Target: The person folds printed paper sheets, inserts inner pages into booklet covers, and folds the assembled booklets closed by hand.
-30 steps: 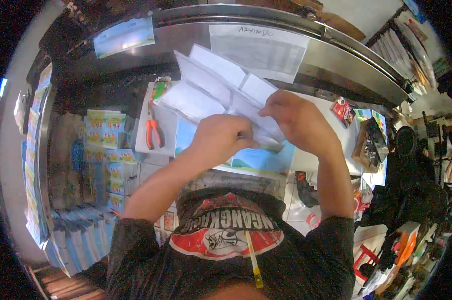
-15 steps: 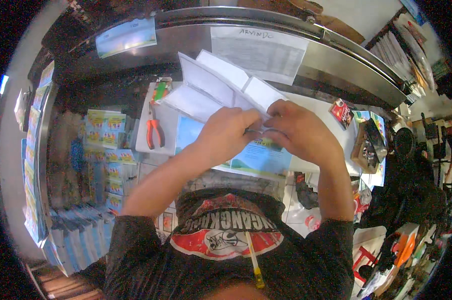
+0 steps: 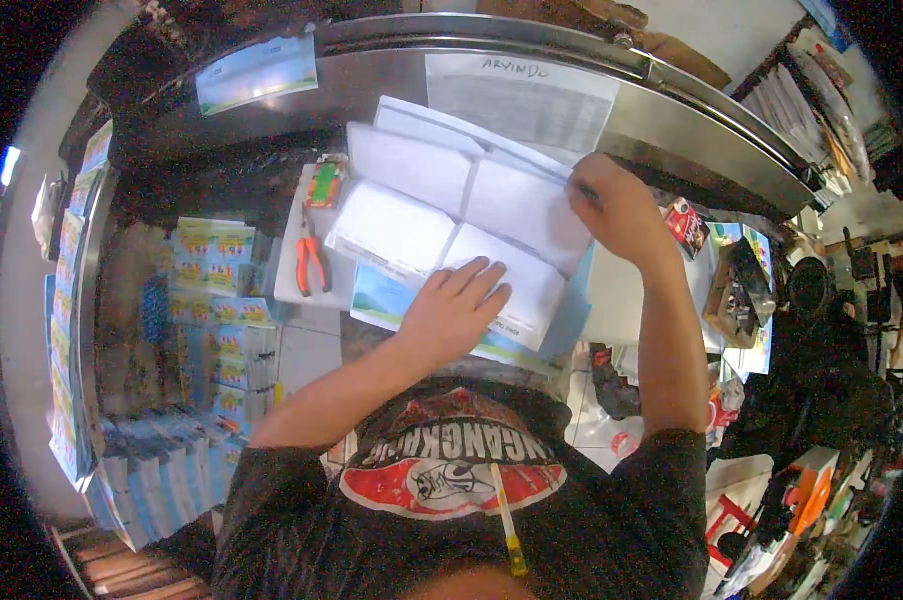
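In the head view, the white sheets (image 3: 401, 225) lie creased into panels over the middle of the counter (image 3: 619, 290), slightly askew, with the far panels apparently lifted and leaning against one another behind the near ones. The left hand (image 3: 453, 315) rests palm down on the near edge of the white sheets, fingers spread wide and gripping nothing, probably so that light pressure keeps that edge from sliding. The right hand (image 3: 616, 210) is at their far right edge, its fingers curled in narrow; it seems to steady the raised panel there, though whether paper is pinched between the fingertips I cannot tell. A blue printed sheet (image 3: 376, 298) shows from beneath the white sheets at the near left, perhaps acting as a base under them. Left of the white sheets, orange-handled pliers (image 3: 313, 268) lie with handles toward the person, which would suit easy picking up, and a green and orange item (image 3: 323, 185) sits just beyond them. Right of the white sheets, a red packet (image 3: 686, 225) and a box of small dark items (image 3: 733, 290) stand well aside, presumably to leave the hands room. Beyond the white sheets, a pale notice (image 3: 521, 105) hangs against a metal panel (image 3: 371, 80), likely for reading at a glance.
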`<state>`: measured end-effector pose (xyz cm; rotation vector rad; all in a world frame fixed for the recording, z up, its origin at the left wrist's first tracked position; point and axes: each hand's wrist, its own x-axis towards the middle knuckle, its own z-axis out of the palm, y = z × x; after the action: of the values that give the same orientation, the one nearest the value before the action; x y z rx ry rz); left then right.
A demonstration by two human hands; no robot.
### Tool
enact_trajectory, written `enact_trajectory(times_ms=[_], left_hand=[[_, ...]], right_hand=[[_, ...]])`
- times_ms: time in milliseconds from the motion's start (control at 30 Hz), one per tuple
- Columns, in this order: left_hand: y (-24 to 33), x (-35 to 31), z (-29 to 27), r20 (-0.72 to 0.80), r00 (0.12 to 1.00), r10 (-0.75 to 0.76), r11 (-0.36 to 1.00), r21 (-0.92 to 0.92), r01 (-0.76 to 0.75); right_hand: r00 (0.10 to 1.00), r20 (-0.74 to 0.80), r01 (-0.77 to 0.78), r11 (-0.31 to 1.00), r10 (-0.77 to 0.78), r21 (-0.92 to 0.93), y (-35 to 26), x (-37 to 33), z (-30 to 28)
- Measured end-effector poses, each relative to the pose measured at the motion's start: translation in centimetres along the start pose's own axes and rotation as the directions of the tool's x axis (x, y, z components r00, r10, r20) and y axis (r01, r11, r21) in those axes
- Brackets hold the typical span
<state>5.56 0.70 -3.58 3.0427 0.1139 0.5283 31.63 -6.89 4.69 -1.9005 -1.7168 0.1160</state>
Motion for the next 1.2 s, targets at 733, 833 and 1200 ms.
enact_trajectory(times_ms=[733,833,1200], left_hand=[[-0.7,3.4,0.7,0.04,0.989,-0.142,0.971,-0.186,0.147],[-1.3,4.0,0.0,0.096,0.983,-0.154,0.955,-0.24,0.173],[-3.8,7.3,0.2,0.089,0.978,-0.189,0.967,-0.16,0.201]], right_hand=[[0.946,-0.294,-0.15,0.988,0.136,-0.024,1.9,-1.6,2.0],[0.835,-0.309,-0.417,0.89,0.456,0.186,-2.5,-6.1,1.0],[0.642,0.025,-0.617,0.497,0.766,0.61,-7.3,-18.1,10.7]])
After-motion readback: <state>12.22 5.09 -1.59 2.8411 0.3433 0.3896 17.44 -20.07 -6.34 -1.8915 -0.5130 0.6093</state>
